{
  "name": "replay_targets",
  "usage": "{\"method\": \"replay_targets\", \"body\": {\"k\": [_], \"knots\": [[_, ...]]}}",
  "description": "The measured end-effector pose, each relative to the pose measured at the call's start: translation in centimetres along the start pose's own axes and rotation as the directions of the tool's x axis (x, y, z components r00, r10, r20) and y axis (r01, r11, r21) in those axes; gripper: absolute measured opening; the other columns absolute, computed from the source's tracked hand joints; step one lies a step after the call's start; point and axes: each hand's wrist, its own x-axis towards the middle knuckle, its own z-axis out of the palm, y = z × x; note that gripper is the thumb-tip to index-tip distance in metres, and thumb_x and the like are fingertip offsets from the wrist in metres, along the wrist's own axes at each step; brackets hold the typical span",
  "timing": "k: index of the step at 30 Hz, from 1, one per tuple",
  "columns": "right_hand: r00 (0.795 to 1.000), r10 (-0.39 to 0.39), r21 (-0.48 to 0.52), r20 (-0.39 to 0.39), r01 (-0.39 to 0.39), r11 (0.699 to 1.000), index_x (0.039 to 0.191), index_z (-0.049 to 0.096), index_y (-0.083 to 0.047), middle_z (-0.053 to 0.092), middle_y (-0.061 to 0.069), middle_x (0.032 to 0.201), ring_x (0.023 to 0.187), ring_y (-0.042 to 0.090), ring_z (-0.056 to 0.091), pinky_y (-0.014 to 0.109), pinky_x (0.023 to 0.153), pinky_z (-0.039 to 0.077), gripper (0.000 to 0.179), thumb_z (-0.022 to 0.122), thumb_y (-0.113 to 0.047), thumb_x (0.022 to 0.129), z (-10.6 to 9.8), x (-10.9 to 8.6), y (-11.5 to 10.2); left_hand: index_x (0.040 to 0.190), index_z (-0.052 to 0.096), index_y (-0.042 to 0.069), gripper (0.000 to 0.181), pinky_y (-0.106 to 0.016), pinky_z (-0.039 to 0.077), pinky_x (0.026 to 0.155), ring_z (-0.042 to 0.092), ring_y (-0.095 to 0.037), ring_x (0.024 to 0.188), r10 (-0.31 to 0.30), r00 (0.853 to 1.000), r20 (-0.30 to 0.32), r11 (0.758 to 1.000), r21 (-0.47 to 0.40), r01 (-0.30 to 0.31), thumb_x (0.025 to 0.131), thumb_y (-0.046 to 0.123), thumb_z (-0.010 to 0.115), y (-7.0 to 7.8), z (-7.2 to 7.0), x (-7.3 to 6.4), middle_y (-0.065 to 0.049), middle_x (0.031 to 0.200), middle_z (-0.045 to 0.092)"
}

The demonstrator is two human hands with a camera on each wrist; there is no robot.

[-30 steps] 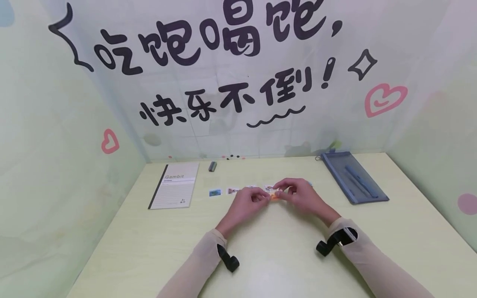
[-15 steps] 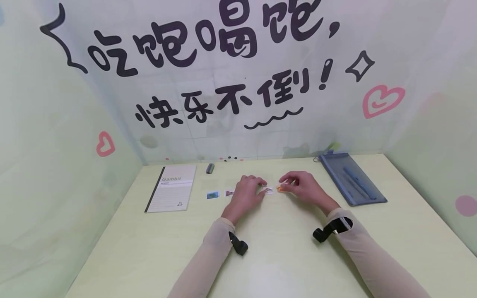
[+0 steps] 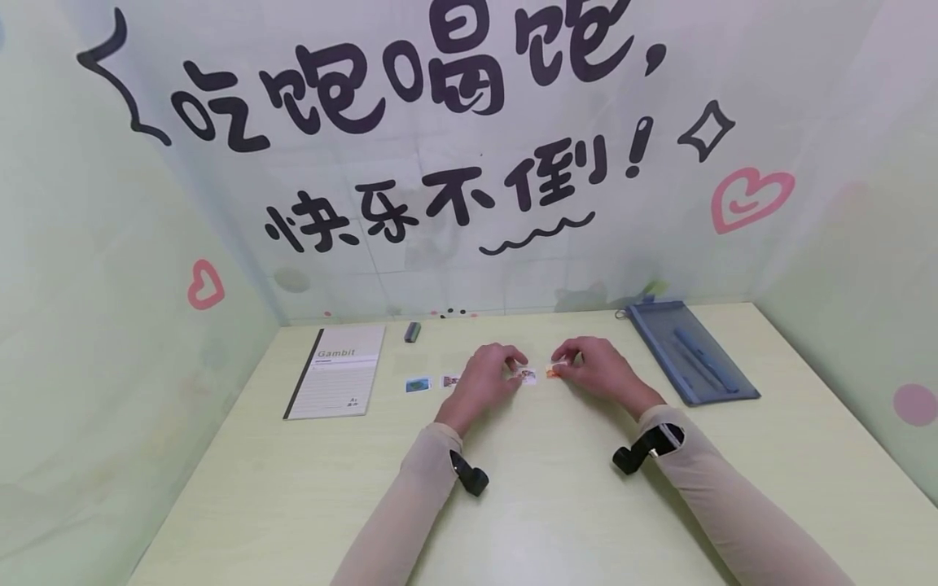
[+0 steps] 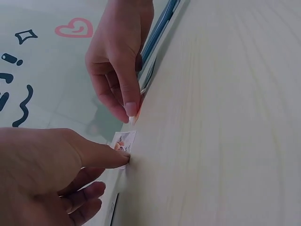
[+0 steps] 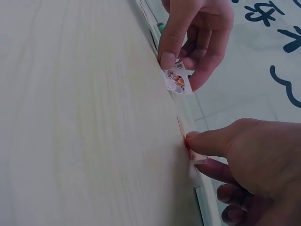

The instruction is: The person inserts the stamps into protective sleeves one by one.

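My left hand (image 3: 485, 378) pinches a small white-bordered stamp (image 5: 178, 79) with an orange and brown picture, thumb at the near edge and a finger at the far edge. It lies low over the table, slightly tilted. Just to its right, my right hand (image 3: 601, 374) pinches an orange stamp (image 3: 552, 371) between thumb and fingers, its edge raised toward me in the right wrist view. A narrow gap separates the two stamps. Left of my hands, a blue-green stamp (image 3: 418, 385) and a partly covered stamp (image 3: 450, 381) lie in the same row.
A white lined notebook (image 3: 339, 373) lies at the back left. Behind the stamps is a small dark eraser-like block (image 3: 413, 332). A blue mesh pencil pouch (image 3: 689, 350) with pens inside lies at the back right. Printed curtains enclose the pale table (image 3: 528, 505).
My hands have moved apart. The left let go of the orange stamp and went to the stamp left of it; the right keeps the orange one, now a little farther back.
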Motion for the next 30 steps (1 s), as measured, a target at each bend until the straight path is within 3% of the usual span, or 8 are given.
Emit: {"method": "replay_targets", "body": {"k": [9, 14, 21, 27, 30], "knots": [[0.998, -0.055, -0.063, -0.034, 0.053, 0.997, 0.100, 0.084, -0.015, 0.077, 0.001, 0.093, 0.094, 0.023, 0.066, 0.045, 0.088, 0.052, 0.006, 0.084, -0.016, 0.094, -0.3, 0.0, -0.3, 0.113, 0.083, 0.016, 0.015, -0.036, 0.054, 0.101, 0.066, -0.015, 0.104, 0.037, 0.999, -0.029, 0.999, -0.028, -0.038, 0.099, 0.011, 0.079, -0.3, 0.3, -0.5, 0.003, 0.106, 0.078], [0.999, -0.045, -0.059, -0.008, 0.044, 0.997, 0.098, 0.084, -0.014, 0.078, -0.001, 0.093, 0.094, 0.022, 0.066, 0.043, 0.087, 0.051, 0.004, 0.083, -0.017, 0.095, -0.4, 0.3, -0.7, 0.112, 0.082, 0.017, 0.012, -0.031, 0.054, 0.090, 0.064, -0.015, 0.096, 0.069, 0.996, -0.058, 0.992, -0.101, -0.075, 0.103, 0.016, 0.074, -0.7, 0.4, -0.9, 0.003, 0.105, 0.079], [0.998, 0.023, 0.024, 0.051, -0.025, 0.999, 0.106, 0.082, -0.012, 0.080, 0.002, 0.096, 0.086, 0.019, 0.066, 0.037, 0.080, 0.053, 0.012, 0.076, -0.021, 0.102, -0.6, 1.5, -1.3, 0.114, 0.080, 0.019, 0.012, -0.026, 0.049, 0.077, 0.059, -0.013, 0.085, 0.026, 0.998, -0.060, 0.969, -0.245, -0.040, 0.105, 0.023, 0.073, -1.5, 0.2, -1.3, 0.005, 0.100, 0.074], [0.997, 0.040, 0.098, 0.063, -0.046, 0.994, 0.118, 0.079, -0.010, 0.079, 0.007, 0.107, 0.097, 0.021, 0.070, 0.040, 0.091, 0.058, 0.018, 0.073, -0.020, 0.104, 0.4, 3.1, -1.5, 0.115, 0.080, 0.016, 0.014, -0.027, 0.049, 0.077, 0.059, -0.014, 0.084, 0.018, 0.999, -0.050, 0.956, -0.292, -0.031, 0.105, 0.022, 0.073, -1.6, 0.0, -1.6, 0.002, 0.098, 0.073], [0.997, 0.043, 0.129, 0.061, -0.051, 0.990, 0.125, 0.077, -0.009, 0.077, 0.009, 0.107, 0.097, 0.022, 0.069, 0.041, 0.090, 0.057, 0.024, 0.072, -0.020, 0.104, 1.0, 3.8, -1.6, 0.114, 0.080, 0.016, 0.013, -0.026, 0.049, 0.077, 0.059, -0.014, 0.084, 0.017, 0.999, -0.044, 0.955, -0.296, -0.029, 0.105, 0.022, 0.072, -1.7, 0.1, -1.5, 0.002, 0.097, 0.073]]}}
